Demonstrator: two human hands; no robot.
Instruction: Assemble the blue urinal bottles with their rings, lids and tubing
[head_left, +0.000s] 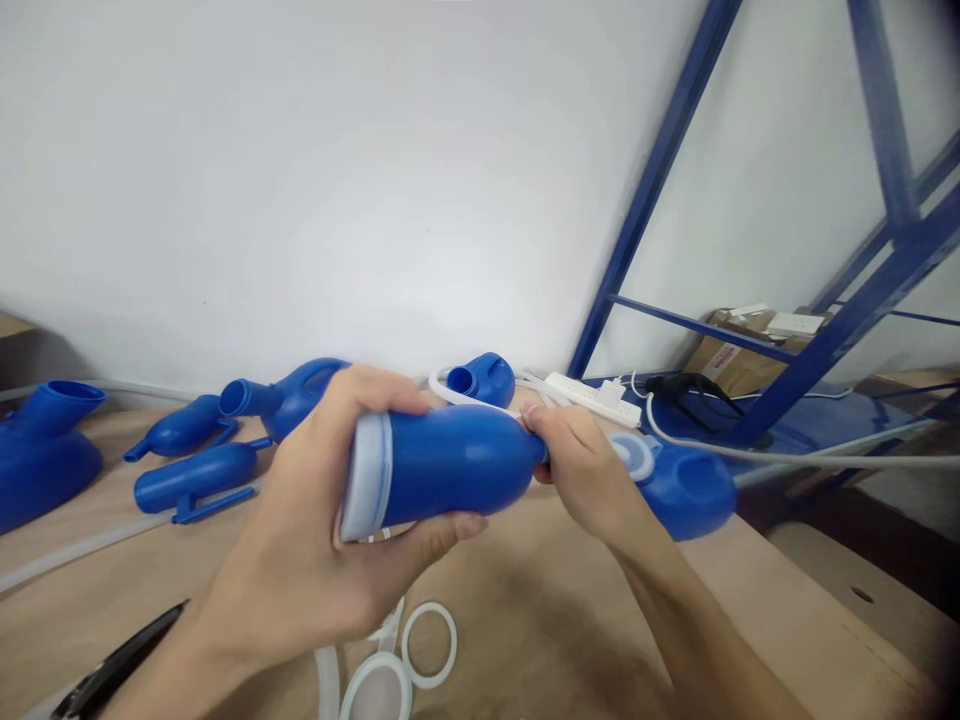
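My left hand (pixel 315 540) is wrapped around the wide end of a blue plastic funnel piece (pixel 450 465), which has a pale ring (pixel 367 475) at its rim. My right hand (pixel 577 465) pinches the narrow end of that piece, where a clear tube (pixel 480 398) meets it. Both hands hold it level above a wooden table (pixel 540 610). Behind my right hand lies a blue bottle with a white cap (pixel 679 485).
Several other blue bottles and funnel pieces (pixel 202 470) lie at the left and back of the table. White rings (pixel 429 645) lie near the front edge. A white power strip (pixel 592 395) and blue shelf frame (pixel 840 330) stand at the right.
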